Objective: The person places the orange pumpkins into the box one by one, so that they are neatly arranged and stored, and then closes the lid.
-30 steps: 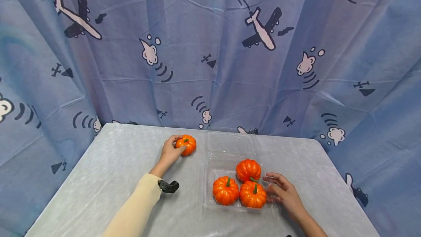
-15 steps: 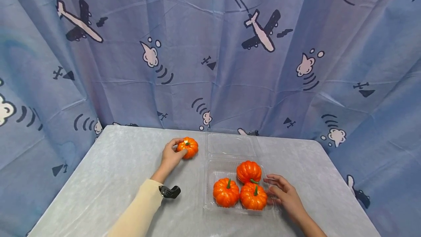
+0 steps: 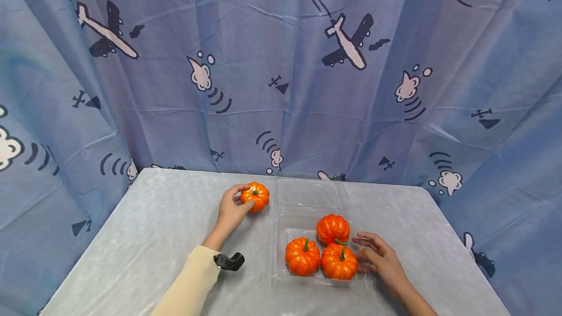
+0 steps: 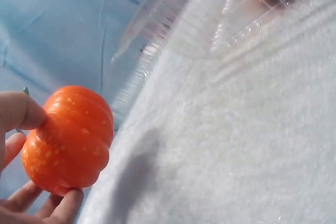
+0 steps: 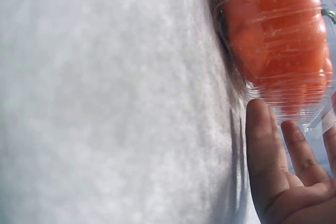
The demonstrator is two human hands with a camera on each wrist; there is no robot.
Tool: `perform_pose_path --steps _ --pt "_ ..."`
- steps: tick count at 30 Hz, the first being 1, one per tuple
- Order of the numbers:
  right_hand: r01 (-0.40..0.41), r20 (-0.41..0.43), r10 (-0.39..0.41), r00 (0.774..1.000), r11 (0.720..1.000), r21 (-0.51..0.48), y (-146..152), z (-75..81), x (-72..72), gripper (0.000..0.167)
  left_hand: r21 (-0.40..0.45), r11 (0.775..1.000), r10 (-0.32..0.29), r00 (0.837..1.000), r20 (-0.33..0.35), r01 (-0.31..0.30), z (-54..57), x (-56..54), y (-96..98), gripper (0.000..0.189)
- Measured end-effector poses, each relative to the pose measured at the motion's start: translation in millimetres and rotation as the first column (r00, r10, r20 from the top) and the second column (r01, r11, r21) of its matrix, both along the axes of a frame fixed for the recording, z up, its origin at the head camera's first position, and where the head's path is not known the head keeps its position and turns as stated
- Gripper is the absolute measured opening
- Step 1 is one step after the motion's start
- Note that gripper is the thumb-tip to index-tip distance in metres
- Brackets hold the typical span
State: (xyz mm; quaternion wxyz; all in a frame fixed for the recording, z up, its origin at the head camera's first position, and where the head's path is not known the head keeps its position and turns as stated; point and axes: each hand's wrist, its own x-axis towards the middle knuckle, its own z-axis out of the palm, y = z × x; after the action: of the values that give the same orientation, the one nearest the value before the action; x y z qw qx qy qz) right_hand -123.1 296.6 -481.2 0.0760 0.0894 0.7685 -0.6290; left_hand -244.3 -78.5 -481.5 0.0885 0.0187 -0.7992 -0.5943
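Note:
A small orange pumpkin [image 3: 256,197] with a green stem is held between the thumb and fingers of my left hand [image 3: 230,208], left of the container lid. The left wrist view shows this pumpkin [image 4: 73,135] gripped from its sides, a shadow on the cloth nearby. A clear plastic container [image 3: 281,252] lies with its lid [image 3: 309,194] folded back. In its base sit three more pumpkins: one at front left [image 3: 303,257], one at front right [image 3: 339,262], one behind [image 3: 332,229]. My right hand [image 3: 382,260] has loosely extended fingers at the container's right wall; contact looks likely but is unclear.
A white cloth-covered table [image 3: 131,238] carries everything. Behind it hangs a blue curtain [image 3: 246,87] printed with airplanes. A black band [image 3: 229,261] is worn on my left wrist.
My left hand has carried its pumpkin a little to the right, closer to the container lid. The right hand stays beside the container. The head view has shifted slightly.

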Motion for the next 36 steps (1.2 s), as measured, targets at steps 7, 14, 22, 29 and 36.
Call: perform_pose_path --steps 7,14,22,29,36 --pt "-0.004 0.006 0.004 1.000 1.000 0.005 0.1 0.4 0.1 0.045 -0.029 1.000 -0.013 0.999 -0.041 0.012 11.2 8.9 3.8 0.039" --pt "-0.002 0.009 0.002 1.000 1.000 -0.001 -0.1 -0.3 0.2 0.045 -0.023 0.997 -0.073 0.993 -0.095 0.071 23.4 18.3 11.4 0.039" --pt "0.004 -0.003 -0.004 1.000 1.000 -0.006 0.3 0.5 -1.4 0.044 -0.031 0.987 -0.162 0.972 -0.172 0.159 34.8 25.0 26.4 0.040" --pt "0.012 -0.002 -0.012 1.000 1.000 -0.006 -2.0 2.8 -1.1 0.044 -0.062 0.978 -0.210 0.953 -0.218 0.201 35.6 29.7 35.8 0.039" --pt "0.018 0.000 -0.018 1.000 1.000 0.005 -2.6 2.6 -1.1 0.043 -0.081 0.963 -0.271 0.932 -0.241 0.259 37.1 36.0 45.9 0.037"
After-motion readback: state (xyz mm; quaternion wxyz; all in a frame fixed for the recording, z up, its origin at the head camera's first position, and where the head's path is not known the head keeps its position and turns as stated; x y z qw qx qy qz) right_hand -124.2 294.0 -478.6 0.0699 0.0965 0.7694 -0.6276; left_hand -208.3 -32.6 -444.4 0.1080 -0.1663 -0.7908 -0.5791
